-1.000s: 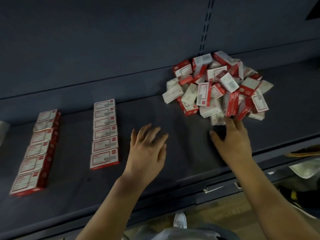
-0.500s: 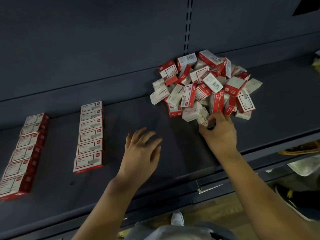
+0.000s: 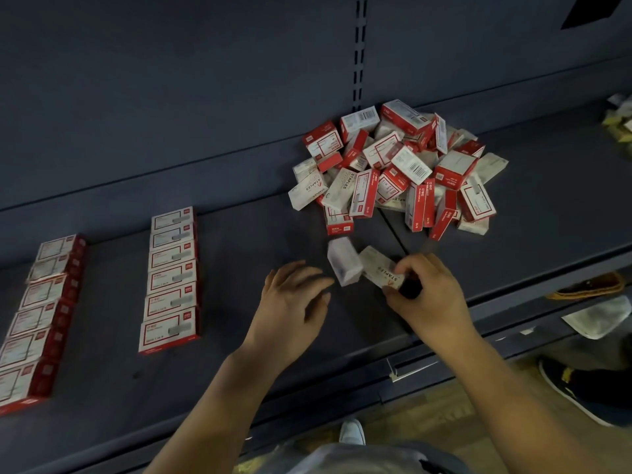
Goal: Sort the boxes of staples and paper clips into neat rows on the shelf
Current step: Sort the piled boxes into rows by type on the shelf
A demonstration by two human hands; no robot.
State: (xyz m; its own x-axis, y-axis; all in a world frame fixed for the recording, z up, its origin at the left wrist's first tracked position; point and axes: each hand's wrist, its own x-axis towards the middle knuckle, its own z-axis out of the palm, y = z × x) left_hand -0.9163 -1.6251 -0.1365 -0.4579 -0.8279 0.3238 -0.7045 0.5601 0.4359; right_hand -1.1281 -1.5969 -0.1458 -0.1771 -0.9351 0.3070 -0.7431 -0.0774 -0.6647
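Dark blue-grey metal makes up the shelf point(image 3: 102, 388) on which everything lies. The right hand point(image 3: 429, 295) has its fingers curled round one end of a white box point(image 3: 383, 270) printed "STAPLES", pinching it low over the shelf surface; the box tilts away from the hand toward the left. Just left of that box, touching its far end, a second white box point(image 3: 343, 261) stands on edge, blurred. The left hand point(image 3: 294, 309) hovers close beside it, palm down, fingers loosely spread and slightly bent, with the fingertips point(image 3: 325, 282) almost at the blurred box; whether they touch it cannot be told, and the hand holds nothing. Beyond the right hand, near the back of the shelf, sits the pile point(image 3: 400, 165) of red and white boxes, jumbled at all angles, some showing barcodes, its nearest boxes only a little past the two white ones. Well to the left of the left hand runs a near row point(image 3: 171, 278) of six red-and-white boxes laid flat, face up, edge to edge from front to back. Farther left again lies a far row point(image 3: 37, 316) of like boxes, also flat and touching, reaching the picture's left edge. Below the shelf's front lip, a white shoe point(image 3: 352, 432) shows on the floor.
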